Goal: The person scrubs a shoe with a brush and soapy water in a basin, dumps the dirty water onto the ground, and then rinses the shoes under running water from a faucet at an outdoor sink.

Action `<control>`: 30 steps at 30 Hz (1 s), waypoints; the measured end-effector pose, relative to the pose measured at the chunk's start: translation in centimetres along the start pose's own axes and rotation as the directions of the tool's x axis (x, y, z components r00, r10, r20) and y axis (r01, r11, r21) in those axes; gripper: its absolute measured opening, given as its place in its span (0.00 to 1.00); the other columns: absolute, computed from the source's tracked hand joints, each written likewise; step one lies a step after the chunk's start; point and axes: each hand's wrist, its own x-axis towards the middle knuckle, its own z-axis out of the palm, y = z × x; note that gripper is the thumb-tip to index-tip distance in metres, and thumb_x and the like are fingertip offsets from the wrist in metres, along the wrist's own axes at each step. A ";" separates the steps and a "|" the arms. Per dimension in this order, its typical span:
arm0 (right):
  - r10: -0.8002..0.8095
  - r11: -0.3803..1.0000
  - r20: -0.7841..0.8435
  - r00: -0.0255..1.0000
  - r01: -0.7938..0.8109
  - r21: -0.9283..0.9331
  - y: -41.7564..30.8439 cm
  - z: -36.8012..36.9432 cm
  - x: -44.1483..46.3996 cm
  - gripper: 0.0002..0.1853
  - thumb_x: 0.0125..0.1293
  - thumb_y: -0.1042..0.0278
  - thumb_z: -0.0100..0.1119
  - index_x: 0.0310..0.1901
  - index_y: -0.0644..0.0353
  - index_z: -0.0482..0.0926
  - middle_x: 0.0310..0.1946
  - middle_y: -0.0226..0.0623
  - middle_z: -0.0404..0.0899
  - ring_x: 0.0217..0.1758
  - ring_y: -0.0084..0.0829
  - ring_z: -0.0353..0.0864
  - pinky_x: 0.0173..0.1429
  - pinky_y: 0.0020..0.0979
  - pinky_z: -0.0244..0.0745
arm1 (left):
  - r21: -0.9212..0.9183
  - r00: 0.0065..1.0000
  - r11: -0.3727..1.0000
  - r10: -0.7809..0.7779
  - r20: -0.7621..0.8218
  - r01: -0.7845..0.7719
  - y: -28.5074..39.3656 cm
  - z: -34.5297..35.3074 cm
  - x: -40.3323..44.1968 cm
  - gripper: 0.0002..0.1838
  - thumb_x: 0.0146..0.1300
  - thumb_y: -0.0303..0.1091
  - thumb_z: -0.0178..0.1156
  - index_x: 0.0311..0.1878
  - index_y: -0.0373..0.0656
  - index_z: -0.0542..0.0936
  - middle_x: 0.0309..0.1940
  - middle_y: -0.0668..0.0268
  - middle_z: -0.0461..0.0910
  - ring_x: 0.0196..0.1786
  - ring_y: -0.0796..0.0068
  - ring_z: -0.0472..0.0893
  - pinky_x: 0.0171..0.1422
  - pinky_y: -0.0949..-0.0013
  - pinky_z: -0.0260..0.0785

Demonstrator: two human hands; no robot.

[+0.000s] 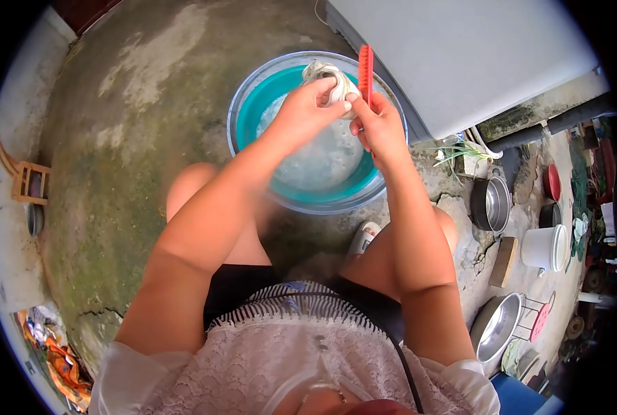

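The left hand [312, 111] pinches an off-white fabric bundle [339, 81], while the right hand [377, 128] is closed around a red bristle brush [366, 69], its thumb by the bundle. The bundle sits over the far part of a teal-lined basin [251, 121] of cloudy, sudsy water [315, 162]. It looks soft and limp, probably slippery and heavier if soaked; a bunched thick fold should hold best. A white bucket [543, 247] stands right.
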 end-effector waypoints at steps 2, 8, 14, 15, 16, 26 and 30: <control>0.027 0.999 0.027 0.999 -0.027 0.016 0.2 -0.5 0.5 0.22 0.70 0.52 0.66 0.55 0.61 0.77 0.33 0.27 0.79 0.25 0.16 0.75 0.26 0.22 0.63 | 0.158 0.999 0.987 -0.022 0.032 0.017 0.7 -0.2 -0.3 0.21 0.69 0.30 0.64 0.63 0.33 0.78 0.54 0.61 0.85 0.53 0.76 0.83 0.59 0.70 0.74; -0.737 0.596 -0.144 0.660 0.536 -0.598 1.2 2.2 -0.5 0.29 0.72 0.62 0.63 0.72 0.57 0.69 0.35 0.42 0.84 0.32 0.39 0.85 0.37 0.38 0.78 | -0.034 0.983 0.996 -0.086 -0.164 0.081 -0.1 -1.4 0.5 0.24 0.70 0.27 0.63 0.68 0.33 0.75 0.56 0.61 0.84 0.55 0.75 0.83 0.62 0.71 0.73; -0.528 0.599 0.050 0.848 0.413 -0.686 1.1 2.6 -2.6 0.30 0.73 0.66 0.59 0.75 0.48 0.66 0.36 0.53 0.84 0.36 0.51 0.86 0.41 0.44 0.79 | 0.096 0.973 0.995 0.032 -0.228 -0.010 -0.5 0.0 -0.4 0.27 0.69 0.24 0.62 0.72 0.34 0.72 0.61 0.58 0.82 0.60 0.75 0.82 0.65 0.71 0.73; -0.484 0.655 0.000 0.875 0.362 -0.663 0.3 2.1 -2.1 0.30 0.73 0.67 0.59 0.75 0.48 0.67 0.35 0.54 0.84 0.35 0.51 0.86 0.40 0.44 0.79 | 0.284 0.979 0.956 -0.016 -0.203 0.074 0.1 0.5 -0.8 0.28 0.70 0.23 0.61 0.73 0.35 0.71 0.63 0.57 0.81 0.62 0.73 0.81 0.66 0.70 0.72; -0.442 0.706 -0.049 0.896 0.314 -0.635 -0.3 1.6 -1.7 0.30 0.73 0.67 0.59 0.75 0.48 0.67 0.35 0.55 0.84 0.35 0.51 0.86 0.40 0.45 0.79 | 0.289 0.977 0.954 -0.010 -0.213 0.073 0.4 1.0 -0.9 0.28 0.70 0.22 0.61 0.73 0.36 0.71 0.63 0.58 0.81 0.63 0.73 0.81 0.66 0.70 0.73; -0.380 0.776 -0.034 0.924 0.298 -0.556 -0.3 1.7 -1.9 0.27 0.75 0.68 0.56 0.75 0.48 0.69 0.40 0.54 0.85 0.34 0.39 0.83 0.42 0.34 0.77 | 0.333 0.962 0.939 0.008 -0.272 0.087 0.9 2.2 -1.1 0.25 0.71 0.20 0.58 0.71 0.35 0.72 0.62 0.58 0.82 0.64 0.70 0.81 0.66 0.71 0.73; -0.537 0.682 0.062 0.841 0.476 -0.555 1.2 3.2 -3.4 0.27 0.75 0.66 0.56 0.74 0.50 0.68 0.34 0.57 0.84 0.34 0.51 0.85 0.41 0.44 0.78 | -0.014 0.971 0.999 -0.046 -0.235 0.044 -0.3 -0.4 0.7 0.26 0.69 0.22 0.61 0.70 0.35 0.73 0.60 0.58 0.83 0.61 0.73 0.82 0.63 0.70 0.75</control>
